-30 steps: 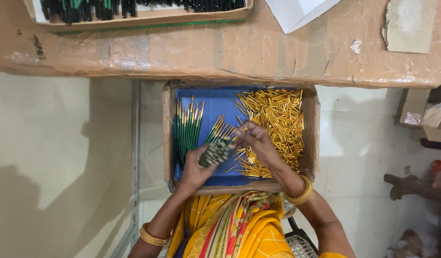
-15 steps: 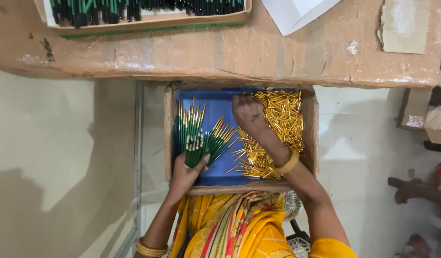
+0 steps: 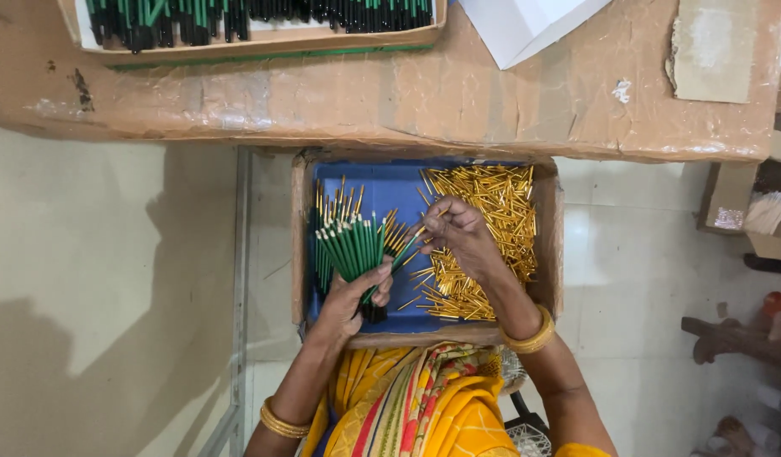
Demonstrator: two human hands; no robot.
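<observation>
Left hand [image 3: 354, 294] clenches a fanned bunch of slim green pencils [image 3: 350, 247] over the blue-lined cardboard box [image 3: 299, 245], while the right hand [image 3: 460, 233] pinches one small gold metal tube beside the heap of gold tubes [image 3: 484, 228].
</observation>
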